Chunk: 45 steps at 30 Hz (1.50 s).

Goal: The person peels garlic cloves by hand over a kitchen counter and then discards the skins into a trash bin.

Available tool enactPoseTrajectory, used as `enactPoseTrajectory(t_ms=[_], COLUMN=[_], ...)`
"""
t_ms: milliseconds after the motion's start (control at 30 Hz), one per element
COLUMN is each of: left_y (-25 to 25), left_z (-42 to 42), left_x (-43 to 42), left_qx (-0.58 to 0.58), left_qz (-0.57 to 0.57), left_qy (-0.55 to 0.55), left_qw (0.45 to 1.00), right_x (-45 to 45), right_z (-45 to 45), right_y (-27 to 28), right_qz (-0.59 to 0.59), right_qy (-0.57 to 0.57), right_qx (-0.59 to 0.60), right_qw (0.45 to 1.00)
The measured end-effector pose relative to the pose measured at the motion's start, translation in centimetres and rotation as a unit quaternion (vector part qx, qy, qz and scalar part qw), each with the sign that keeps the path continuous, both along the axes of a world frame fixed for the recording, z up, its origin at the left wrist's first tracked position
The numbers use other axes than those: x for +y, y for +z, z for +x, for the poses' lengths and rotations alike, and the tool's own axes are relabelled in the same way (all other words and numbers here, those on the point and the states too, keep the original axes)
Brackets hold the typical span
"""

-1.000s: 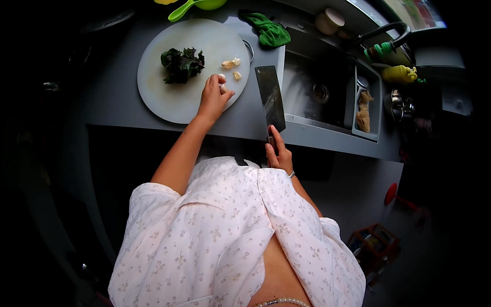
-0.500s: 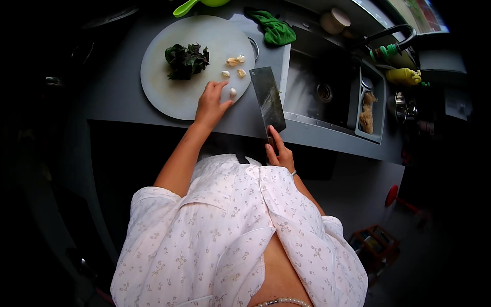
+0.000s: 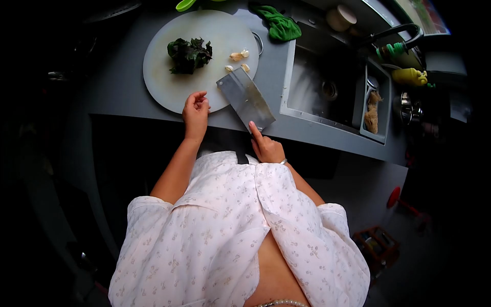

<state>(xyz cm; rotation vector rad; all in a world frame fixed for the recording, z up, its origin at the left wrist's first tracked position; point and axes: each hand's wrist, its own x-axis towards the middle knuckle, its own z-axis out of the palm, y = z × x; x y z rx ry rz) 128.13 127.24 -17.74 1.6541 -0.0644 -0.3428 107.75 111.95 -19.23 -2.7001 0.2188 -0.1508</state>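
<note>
A round white cutting board (image 3: 158, 77) lies on the grey counter. Dark leafy greens (image 3: 189, 55) rest on its left half, and several garlic cloves (image 3: 238, 55) on its right. My right hand (image 3: 267, 148) grips a cleaver (image 3: 247, 100) by the handle, one finger along the blade. The wide blade lies flat over the board's lower right edge, just below the cloves, and hides what is beneath it. Near the board's front edge is my left hand (image 3: 196, 115), fingers loosely curled and apart, holding nothing.
To the right is a sink (image 3: 312, 82) with a side basket (image 3: 364, 115) holding a brown scrubber (image 3: 372, 113). A green cloth (image 3: 279, 25) lies behind it at the left. A black faucet (image 3: 399, 31) and a yellow bottle (image 3: 409, 77) stand at the far right.
The left hand has let go of a clove, then drawn back toward the board's front edge. The cleaver has swung left from beside the board to over its lower right part, covering that clove.
</note>
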Motion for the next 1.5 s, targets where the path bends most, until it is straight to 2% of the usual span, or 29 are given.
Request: enactPoseTrajectory(t_ms=[100,167,200,267,300,400,467,500,567,600,633,700,800,900,967,1033,1133,1167,1200,1233,1267,1300,1367,1433,1467,1500], left_y=[-0.3,-0.2,-0.1,0.3,0.0,-0.5,-0.6,0.1,2.3,1.9,1.7,1.6,1.4,1.5,1.5,1.1,1.4,1.7,2.0,1.5,0.8,0.5,-0.2,0.0,0.0,0.1], left_z=[-0.5,-0.7,-0.7,-0.9,-0.9,-0.8,-0.6,-0.4,0.1,0.7,0.9,1.0,1.9,2.5,2.6,2.9,3.2,3.5,3.7,3.9,4.1,4.2,4.2,3.8,3.6,3.4], left_x=[0.1,-0.1,-0.2,-0.2,-0.2,-0.4,-1.0,-1.7,-3.3,-4.0,-4.5,-5.9,-6.6,-6.5,-6.3,-6.1,-5.7,-5.5,-5.2,-4.8,-4.3,-3.8,-3.0,-2.4,-2.2,-2.1], left_qx=[0.014,0.031,0.031,0.049,0.051,0.055,-0.129,-0.129,-0.149,-0.228,-0.230,-0.307,-0.291,-0.256,-0.275,-0.294,-0.288,-0.137,0.019,0.019,0.111,0.200,0.221,0.308,0.308,0.353], left_qz=[-0.016,-0.010,-0.011,-0.018,-0.018,-0.014,0.114,0.113,0.223,0.243,0.241,0.330,0.341,0.328,0.319,0.309,0.247,0.189,0.126,0.127,-0.024,-0.175,-0.217,-0.392,-0.393,-0.466], left_qy=[-0.016,-0.023,-0.022,-0.022,-0.022,-0.030,-0.063,-0.063,-0.111,-0.113,-0.112,-0.154,-0.206,-0.217,-0.213,-0.205,-0.173,-0.167,-0.156,-0.155,-0.120,-0.080,-0.054,-0.034,-0.032,-0.051], left_qw=[1.000,0.999,0.999,0.998,0.998,0.998,0.983,0.983,0.957,0.936,0.936,0.879,0.870,0.883,0.882,0.881,0.909,0.958,0.980,0.980,0.986,0.961,0.949,0.866,0.866,0.809], right_x=[0.1,-0.3,-0.4,-0.2,-0.3,-0.4,-0.9,-1.2,-1.3,-1.4,-1.4,-1.4,-1.8,-2.2,-2.5,-2.5,-2.4,-2.3,-2.2,-2.1,-2.0,-1.9,-1.8,-1.9,-2.0,-2.1], right_z=[-0.1,-0.3,-0.2,-0.3,-0.7,-1.0,-1.1,-1.2,-1.0,-0.9,-0.7,-0.5,-0.1,0.5,1.0,1.6,2.5,2.8,3.2,3.5,3.6,3.8,3.8,4.0,4.2,4.4], right_y=[0.8,1.1,1.7,4.0,5.1,6.5,6.3,6.4,6.1,6.0,6.1,6.3,6.4,6.3,5.7,4.5,3.8,3.7,3.9,4.0,3.7,3.3,2.9,3.5,3.9,4.5], right_qz=[-0.010,0.080,0.080,0.248,0.307,0.364,0.374,0.388,0.394,0.401,0.399,0.407,0.392,0.362,0.332,0.178,0.148,0.149,0.132,0.115,0.116,0.111,0.106,0.082,0.081,0.057], right_qy=[-0.012,-0.009,-0.008,-0.046,-0.086,-0.158,-0.185,-0.198,-0.200,-0.203,-0.203,-0.236,-0.259,-0.265,-0.269,-0.233,-0.252,-0.252,-0.255,-0.257,-0.256,-0.247,-0.237,-0.187,-0.186,-0.163], right_qx=[0.036,0.013,0.014,-0.051,0.007,-0.015,-0.018,0.000,-0.015,-0.030,-0.032,-0.023,0.000,0.008,0.021,-0.054,0.008,0.008,0.053,0.098,0.098,0.098,0.099,0.136,0.137,0.174], right_qw=[0.999,0.997,0.997,0.966,0.948,0.918,0.909,0.900,0.897,0.893,0.894,0.882,0.883,0.894,0.904,0.954,0.956,0.956,0.956,0.955,0.955,0.958,0.961,0.969,0.970,0.969])
